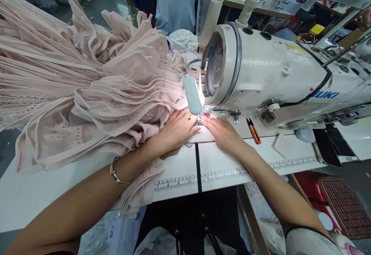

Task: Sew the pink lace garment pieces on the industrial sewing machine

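Note:
My left hand (179, 128) lies with fingers stretched out on pale pink fabric (201, 136), just left of the sewing machine's (249, 69) needle area, its thumb apart. From the other side, my right hand (223, 133) rests with extended fingers, the fingertips close by the presser foot (199, 120). Its thumb is mostly hidden. Both hands press on the fabric; neither wraps round it. A pale green lamp (193, 94) hangs right above the fingertips and covers part of the needle. A big heap of pink lace-trimmed garment pieces (116, 81) spreads beside my left hand.
Orange-handled thread snips (254, 132) lie right of my right hand, with a small pale pad (281, 146) beyond. A printed ruler (226, 174) runs along the table's front edge. Folded pink strips (142, 189) hang over that edge. A person in blue (175, 4) stands behind the machine.

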A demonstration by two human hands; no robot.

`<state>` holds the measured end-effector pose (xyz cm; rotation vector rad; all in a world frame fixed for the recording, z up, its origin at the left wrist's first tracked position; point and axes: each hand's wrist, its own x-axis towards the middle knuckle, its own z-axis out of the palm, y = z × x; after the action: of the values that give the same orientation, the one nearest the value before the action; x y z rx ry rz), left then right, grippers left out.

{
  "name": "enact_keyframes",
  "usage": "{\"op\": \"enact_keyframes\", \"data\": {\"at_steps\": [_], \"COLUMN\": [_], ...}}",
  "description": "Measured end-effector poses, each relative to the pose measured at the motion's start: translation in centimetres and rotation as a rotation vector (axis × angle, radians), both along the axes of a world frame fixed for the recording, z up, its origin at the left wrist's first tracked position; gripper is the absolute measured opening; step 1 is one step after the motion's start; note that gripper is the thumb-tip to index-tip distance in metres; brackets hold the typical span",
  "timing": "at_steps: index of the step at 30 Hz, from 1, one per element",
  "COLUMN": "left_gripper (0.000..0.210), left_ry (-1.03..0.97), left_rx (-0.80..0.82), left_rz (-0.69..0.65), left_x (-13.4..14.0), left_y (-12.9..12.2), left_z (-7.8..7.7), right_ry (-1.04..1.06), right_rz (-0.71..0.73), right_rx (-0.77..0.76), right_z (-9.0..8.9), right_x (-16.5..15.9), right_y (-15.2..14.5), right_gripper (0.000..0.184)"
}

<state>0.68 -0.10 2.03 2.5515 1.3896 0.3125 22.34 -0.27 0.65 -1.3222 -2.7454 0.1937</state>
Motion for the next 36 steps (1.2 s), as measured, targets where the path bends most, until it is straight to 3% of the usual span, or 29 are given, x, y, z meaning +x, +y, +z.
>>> {"op": "enact_keyframes", "data": {"at_steps": [7, 10, 16, 21, 25, 30, 36], "left_gripper": [0.031, 0.028, 0.034, 0.023, 0.028, 0.031, 0.028], "left_ry": [0.039, 0.099, 0.164, 0.048, -0.005, -0.029, -0.043], "left_rx": [0.087, 0.200, 0.373, 0.209, 0.055, 0.028, 0.048], "left_rz": [0.037, 0.079, -0.099, 0.042, 0.048, 0.045, 0.041], "left_x": [0.2, 0.5, 0.8, 0.9, 0.7, 0.6, 0.6], "left_y": [-0.1, -0.4, -0.6, 0.4, 0.8, 0.8, 0.6], "left_z": [-0.6, -0.8, -0.8, -0.3, -0.4, -0.7, -0.4], "right_ry": [0.016, 0.035, -0.045, -0.119, -0.091, -0.086, -0.032], "right_rz": [-0.034, -0.072, -0.230, -0.235, -0.218, -0.170, -0.150], "right_rx": [-0.047, -0.064, -0.047, -0.046, 0.008, 0.088, 0.058], "right_z": [0.6, 0.5, 0.5, 1.2, 1.1, 0.8, 0.6], "right_x": [-0.3, -0.4, -1.0, -1.0, -0.8, -0.7, -0.1], "right_y": [0.1, 0.2, 0.7, 0.7, 0.2, -0.2, -0.1], "right_gripper": [0.058, 0.060, 0.055, 0.040, 0.045, 0.055, 0.062]}}
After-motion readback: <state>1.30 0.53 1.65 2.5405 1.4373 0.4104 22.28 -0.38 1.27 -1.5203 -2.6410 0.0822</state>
